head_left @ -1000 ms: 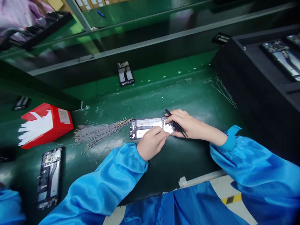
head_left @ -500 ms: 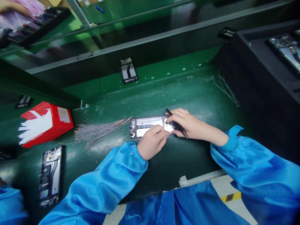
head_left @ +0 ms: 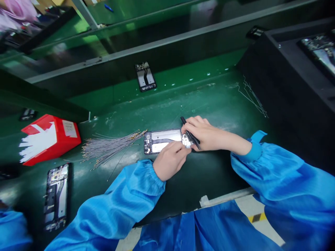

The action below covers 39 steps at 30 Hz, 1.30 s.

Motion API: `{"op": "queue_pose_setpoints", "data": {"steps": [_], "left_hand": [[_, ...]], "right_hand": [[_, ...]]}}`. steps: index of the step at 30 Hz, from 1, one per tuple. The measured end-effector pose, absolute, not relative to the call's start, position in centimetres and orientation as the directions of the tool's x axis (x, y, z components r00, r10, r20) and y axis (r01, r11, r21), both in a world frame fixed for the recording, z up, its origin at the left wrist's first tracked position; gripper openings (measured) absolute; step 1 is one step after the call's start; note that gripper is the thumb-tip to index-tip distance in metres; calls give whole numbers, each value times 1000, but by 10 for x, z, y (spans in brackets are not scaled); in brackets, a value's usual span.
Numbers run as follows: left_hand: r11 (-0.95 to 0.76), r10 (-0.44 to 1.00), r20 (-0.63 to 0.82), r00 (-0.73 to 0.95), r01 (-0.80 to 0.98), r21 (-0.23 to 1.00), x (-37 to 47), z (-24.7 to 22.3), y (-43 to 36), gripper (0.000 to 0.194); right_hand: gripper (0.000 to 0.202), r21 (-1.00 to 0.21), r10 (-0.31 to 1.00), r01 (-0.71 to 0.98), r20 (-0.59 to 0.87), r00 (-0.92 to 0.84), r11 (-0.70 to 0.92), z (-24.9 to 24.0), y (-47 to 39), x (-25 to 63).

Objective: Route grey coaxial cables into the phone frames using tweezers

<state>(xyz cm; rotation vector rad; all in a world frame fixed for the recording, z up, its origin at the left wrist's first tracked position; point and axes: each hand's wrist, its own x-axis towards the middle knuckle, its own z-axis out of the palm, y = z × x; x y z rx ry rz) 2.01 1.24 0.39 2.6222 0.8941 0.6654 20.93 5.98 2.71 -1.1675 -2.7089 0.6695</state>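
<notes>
Holds tweezers [head_left: 190, 133] in right hand [head_left: 208, 136]; curls left hand [head_left: 171, 160] over phone [head_left: 167, 134], can't tell if pinching; can't read label [head_left: 69, 129].

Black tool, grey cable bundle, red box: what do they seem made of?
Black tool: metal or plastic, can't tell which; uniformly dark, looks matte.
Grey cable bundle: probably plastic-jacketed wire; thin, flexible-looking, with gold-coloured, metallic ends.
Red box: likely plastic; smooth, even colour.
</notes>
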Motion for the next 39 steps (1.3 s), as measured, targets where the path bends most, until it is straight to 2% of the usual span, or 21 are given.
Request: {"op": "queue_pose_setpoints", "data": {"steps": [3,6,11,13,29,36,39], "left_hand": [[-801,591,314,743,495,337,17,7,14,21],[-827,557,320,766,477,298,7,9,20,22],[-798,552,306,775,386,463,-8,6,35,26],[-794,551,316,772,367,485,-10,5,38,27],[-836,523,359,773,383,394,-7,1,36,27],[-840,512,346,787,374,392,-8,1,36,27],[-813,543,337,769,381,440,-7,0,35,26]], "right_hand": [[33,-429,718,679,-95,-690,596,29,60,207],[35,-470,719,656,-62,-692,591,27,59,210],[34,-511,726,638,-38,-686,576,22,58,215],[33,-503,731,645,-37,-681,575,21,57,214],[37,-453,753,694,-72,-655,560,25,58,206],[36,-463,752,686,-60,-656,561,24,58,207],[35,-464,766,694,-48,-641,551,24,57,204]]}}
